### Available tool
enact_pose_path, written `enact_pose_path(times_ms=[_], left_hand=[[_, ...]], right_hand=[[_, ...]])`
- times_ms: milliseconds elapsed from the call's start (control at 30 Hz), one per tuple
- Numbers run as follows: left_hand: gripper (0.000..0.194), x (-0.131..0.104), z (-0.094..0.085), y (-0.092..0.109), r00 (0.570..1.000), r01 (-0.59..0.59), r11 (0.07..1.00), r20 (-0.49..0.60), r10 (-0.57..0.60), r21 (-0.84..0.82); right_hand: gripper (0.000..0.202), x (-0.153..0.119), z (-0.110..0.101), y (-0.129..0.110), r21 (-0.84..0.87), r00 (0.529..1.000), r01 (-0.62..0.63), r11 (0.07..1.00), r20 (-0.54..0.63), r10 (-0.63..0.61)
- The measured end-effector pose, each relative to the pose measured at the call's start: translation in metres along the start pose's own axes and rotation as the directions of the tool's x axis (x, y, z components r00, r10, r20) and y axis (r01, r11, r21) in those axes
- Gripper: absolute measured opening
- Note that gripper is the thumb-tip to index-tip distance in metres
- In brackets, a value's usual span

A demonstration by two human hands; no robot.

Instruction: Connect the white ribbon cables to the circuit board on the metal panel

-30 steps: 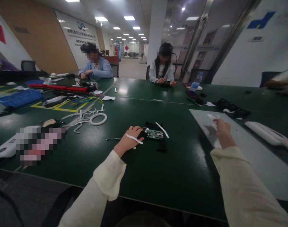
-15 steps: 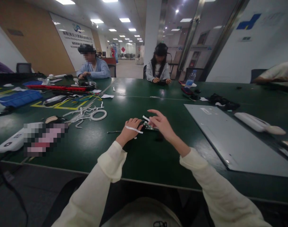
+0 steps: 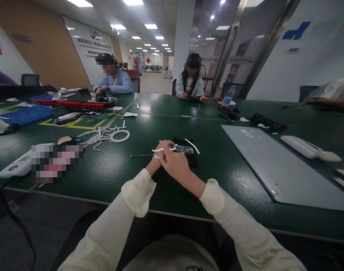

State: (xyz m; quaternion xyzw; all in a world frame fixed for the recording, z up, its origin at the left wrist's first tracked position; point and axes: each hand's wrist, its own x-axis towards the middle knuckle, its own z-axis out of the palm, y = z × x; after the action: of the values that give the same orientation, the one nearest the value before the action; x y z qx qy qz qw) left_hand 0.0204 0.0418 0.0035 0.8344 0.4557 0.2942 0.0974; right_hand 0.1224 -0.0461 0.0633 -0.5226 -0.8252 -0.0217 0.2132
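My left hand lies at the left end of a black device with an exposed green circuit board, its fingers curled over that end and partly hidden. White strips, apparently tape, cling to the back of this hand. Crossing over it, my right hand has its thumb and fingers closed on a white strip there. Another white strip sticks up at the device's right side. A thin dark tool or cable extends to the left of my hands.
To the left lie a white ring with tangled white strips, a blue tray and a white handheld device. A large grey panel covers the right side. Two people sit across the table; a bottle stands near one.
My right hand has moved left and down onto the back of my left hand. More of the circuit board is uncovered, and a white strip now shows at its right side.
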Motion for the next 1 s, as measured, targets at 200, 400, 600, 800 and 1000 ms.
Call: enact_pose_path(times_ms=[200,400,600,800,1000], left_hand=[[0.029,0.004,-0.002,0.005,0.996,0.076,0.978,-0.026,-0.082,-0.195],[0.020,0.004,-0.013,0.011,0.990,0.085,0.954,-0.087,-0.115,-0.288],[0.017,0.006,-0.026,0.007,0.947,0.173,0.943,-0.215,-0.239,-0.285],[0.013,0.005,-0.027,0.005,0.941,0.177,0.956,-0.246,-0.234,-0.233],[0.013,0.005,-0.027,0.008,0.923,0.172,0.953,-0.297,-0.244,-0.249]], right_hand=[[0.052,-0.002,-0.002,-0.001,0.004,1.000,-0.004,1.000,-0.025,0.004],[0.052,-0.004,-0.003,0.005,0.047,1.000,-0.029,0.998,-0.011,0.029],[0.045,-0.009,0.002,0.027,0.461,0.998,-0.060,0.885,0.038,0.048],[0.048,-0.008,0.004,0.038,0.731,0.986,-0.101,0.675,-0.015,0.164],[0.046,-0.003,0.016,0.040,0.834,0.974,-0.196,0.516,0.103,0.204]])
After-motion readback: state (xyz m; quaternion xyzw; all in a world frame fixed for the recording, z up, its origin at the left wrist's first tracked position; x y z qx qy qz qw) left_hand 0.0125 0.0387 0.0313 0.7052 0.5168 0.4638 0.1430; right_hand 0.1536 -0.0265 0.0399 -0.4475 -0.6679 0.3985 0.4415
